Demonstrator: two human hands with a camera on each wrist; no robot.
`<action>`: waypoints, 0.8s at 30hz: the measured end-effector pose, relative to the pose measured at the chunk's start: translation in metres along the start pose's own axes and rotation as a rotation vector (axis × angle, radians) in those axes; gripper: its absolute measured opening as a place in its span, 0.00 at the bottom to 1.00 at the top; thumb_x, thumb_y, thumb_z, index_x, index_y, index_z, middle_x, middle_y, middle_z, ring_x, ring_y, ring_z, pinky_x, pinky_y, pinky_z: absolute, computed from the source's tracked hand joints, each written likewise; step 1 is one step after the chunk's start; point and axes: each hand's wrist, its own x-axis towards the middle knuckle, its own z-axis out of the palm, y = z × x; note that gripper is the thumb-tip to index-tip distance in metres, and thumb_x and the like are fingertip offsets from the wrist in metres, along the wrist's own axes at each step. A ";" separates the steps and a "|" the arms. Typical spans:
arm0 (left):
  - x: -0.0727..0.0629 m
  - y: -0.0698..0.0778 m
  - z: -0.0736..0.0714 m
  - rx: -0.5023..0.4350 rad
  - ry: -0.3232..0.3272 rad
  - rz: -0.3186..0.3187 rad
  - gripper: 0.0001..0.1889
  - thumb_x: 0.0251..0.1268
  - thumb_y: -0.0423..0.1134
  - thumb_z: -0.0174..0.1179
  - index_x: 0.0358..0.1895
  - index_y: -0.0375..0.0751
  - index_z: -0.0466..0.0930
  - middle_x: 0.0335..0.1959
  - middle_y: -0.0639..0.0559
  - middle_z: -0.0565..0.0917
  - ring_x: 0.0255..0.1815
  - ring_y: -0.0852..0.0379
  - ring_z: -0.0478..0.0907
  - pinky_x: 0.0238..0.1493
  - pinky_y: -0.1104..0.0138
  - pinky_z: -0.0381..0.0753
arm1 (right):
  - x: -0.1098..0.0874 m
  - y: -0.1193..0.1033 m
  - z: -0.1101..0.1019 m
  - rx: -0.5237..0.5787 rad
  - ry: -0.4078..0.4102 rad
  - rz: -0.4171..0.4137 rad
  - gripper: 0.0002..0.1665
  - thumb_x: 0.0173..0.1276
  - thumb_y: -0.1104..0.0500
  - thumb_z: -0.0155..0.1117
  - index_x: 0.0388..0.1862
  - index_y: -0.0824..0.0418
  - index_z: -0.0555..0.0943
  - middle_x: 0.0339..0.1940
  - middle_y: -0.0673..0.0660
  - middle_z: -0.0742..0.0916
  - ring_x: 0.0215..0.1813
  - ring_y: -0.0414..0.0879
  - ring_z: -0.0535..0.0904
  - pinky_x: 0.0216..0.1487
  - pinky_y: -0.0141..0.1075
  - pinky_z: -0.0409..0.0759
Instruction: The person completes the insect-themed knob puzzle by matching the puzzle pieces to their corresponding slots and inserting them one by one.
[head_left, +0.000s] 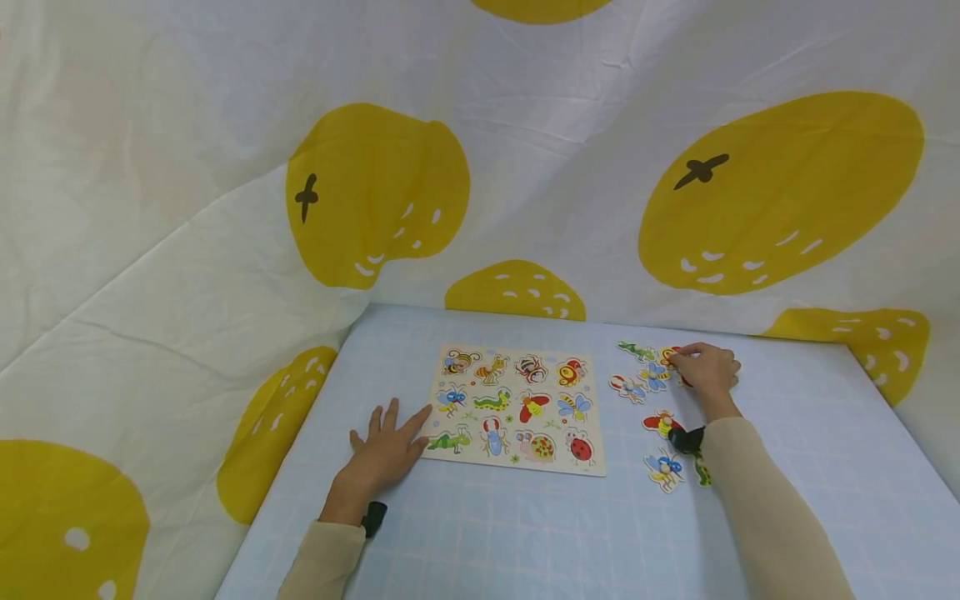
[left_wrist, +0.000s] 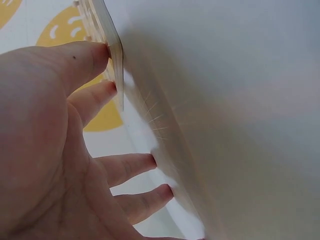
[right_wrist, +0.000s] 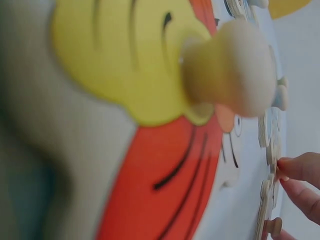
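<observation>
A wooden insect puzzle board lies flat on the table. My left hand has its fingers spread at the board's left edge. In the left wrist view, the thumb and one fingertip touch the board's side, while other fingertips meet the tabletop. At the back right, my right hand pinches a small red and yellow puzzle piece, partly covered by the fingers. The right wrist view shows these fingers at the small knob of a piece. Close by lie a grasshopper piece, a blue-winged bee piece and a beetle piece.
Nearer the right forearm lie a red-winged insect piece, a blue fly piece and a green piece half under the sleeve. Wooden knobs stick up from pieces. A patterned cloth hangs behind the table.
</observation>
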 end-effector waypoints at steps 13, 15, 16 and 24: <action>0.001 -0.001 0.000 -0.007 -0.005 -0.002 0.31 0.76 0.53 0.53 0.79 0.62 0.58 0.80 0.31 0.46 0.77 0.25 0.38 0.61 0.22 0.38 | 0.003 0.004 -0.002 -0.026 -0.010 -0.020 0.25 0.70 0.49 0.61 0.50 0.71 0.81 0.54 0.75 0.68 0.59 0.72 0.59 0.53 0.61 0.63; 0.001 -0.001 0.000 -0.006 -0.007 -0.002 0.31 0.76 0.53 0.53 0.79 0.62 0.58 0.80 0.31 0.46 0.77 0.25 0.38 0.61 0.22 0.38 | 0.002 0.004 -0.002 -0.027 -0.014 -0.027 0.24 0.70 0.49 0.61 0.49 0.71 0.81 0.54 0.74 0.68 0.58 0.71 0.60 0.53 0.61 0.63; 0.001 -0.001 0.000 -0.004 -0.008 -0.002 0.31 0.76 0.53 0.53 0.79 0.62 0.58 0.80 0.31 0.46 0.77 0.26 0.38 0.61 0.22 0.38 | 0.002 0.004 -0.002 -0.035 -0.010 -0.042 0.23 0.70 0.50 0.61 0.47 0.71 0.81 0.53 0.74 0.68 0.58 0.71 0.60 0.53 0.61 0.63; -0.001 0.001 -0.001 -0.002 -0.014 -0.008 0.31 0.76 0.53 0.53 0.79 0.61 0.58 0.80 0.31 0.46 0.77 0.26 0.38 0.62 0.22 0.38 | -0.007 -0.005 -0.005 -0.163 0.044 -0.194 0.17 0.68 0.56 0.62 0.31 0.73 0.82 0.51 0.74 0.68 0.56 0.73 0.59 0.52 0.63 0.62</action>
